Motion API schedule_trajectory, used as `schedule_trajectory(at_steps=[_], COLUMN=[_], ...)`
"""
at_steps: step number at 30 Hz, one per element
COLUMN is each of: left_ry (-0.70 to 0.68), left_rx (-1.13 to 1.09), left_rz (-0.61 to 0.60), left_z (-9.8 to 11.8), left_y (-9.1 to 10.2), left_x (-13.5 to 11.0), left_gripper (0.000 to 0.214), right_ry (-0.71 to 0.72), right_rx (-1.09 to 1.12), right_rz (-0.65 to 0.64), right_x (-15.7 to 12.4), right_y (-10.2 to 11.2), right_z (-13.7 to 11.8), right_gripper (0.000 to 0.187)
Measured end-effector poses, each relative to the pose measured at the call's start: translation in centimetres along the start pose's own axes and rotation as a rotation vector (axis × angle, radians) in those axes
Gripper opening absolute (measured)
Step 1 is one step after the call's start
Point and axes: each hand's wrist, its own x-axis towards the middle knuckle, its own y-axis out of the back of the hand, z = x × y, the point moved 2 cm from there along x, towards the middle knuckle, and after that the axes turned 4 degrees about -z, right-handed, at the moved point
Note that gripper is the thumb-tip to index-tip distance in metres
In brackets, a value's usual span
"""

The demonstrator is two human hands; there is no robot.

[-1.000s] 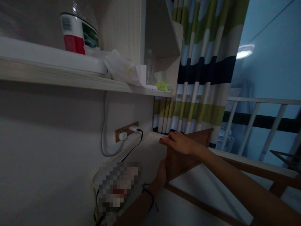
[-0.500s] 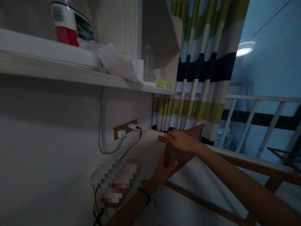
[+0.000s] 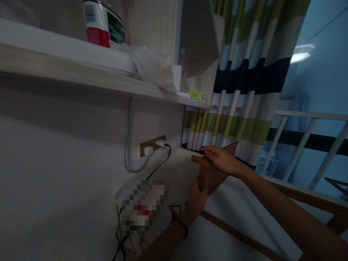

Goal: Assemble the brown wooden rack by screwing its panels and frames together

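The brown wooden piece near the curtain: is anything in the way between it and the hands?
Nothing visible is. The left hand grips the near end of the brown wooden piece, and the right hand lies along its upper edge, though that hand hides part of the contact.

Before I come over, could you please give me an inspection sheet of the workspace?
Surface: pale surface below the shelf, dimly lit.
Things in hand: brown wooden piece, a panel with an upright and a short bar, tilted.
Clutter: blurred-out item; above, labelled bottle, crumpled white sheet, green packet.
Hands: left hand grips the upright; right hand lies at the upper end, its grip unclear.
Cables: grey cable and black cable run to the wall socket.
Surroundings: striped curtain, pale railing.
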Motion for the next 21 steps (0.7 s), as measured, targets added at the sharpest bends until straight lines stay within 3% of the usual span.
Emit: schedule_trajectory(at_steps=[4,11,13,18,21], left_ry=[-0.004,-0.011,-0.022,-0.062,-0.033], left_rx=[0.030,0.020,0.006,0.021,0.051], left_rz=[0.022,0.033,0.038,0.022,0.020], left_z=[-0.5,-0.4,-0.4,-0.3,-0.5], left_y=[0.0,0.0,0.0,-0.1,-0.2], left_x=[0.0,-0.2,-0.3,-0.4,-0.4], left_gripper=[0.023,0.024,0.022,0.024,0.024], right_ry=[-0.219,-0.502,-0.517,-0.471,-0.473], right_rx=[-0.068,-0.076,-0.080,-0.072,-0.028], right_rz=[0.101,-0.018,-0.036,-0.086,-0.101], right_x=[0.0,1.7,2.6,3.3,3.0], right_y=[0.1,-0.3,-0.4,-0.4,-0.4], right_z=[0.6,1.5,1.5,1.2,1.3], right_gripper=[0.038,0.068,0.063,0.024,0.026])
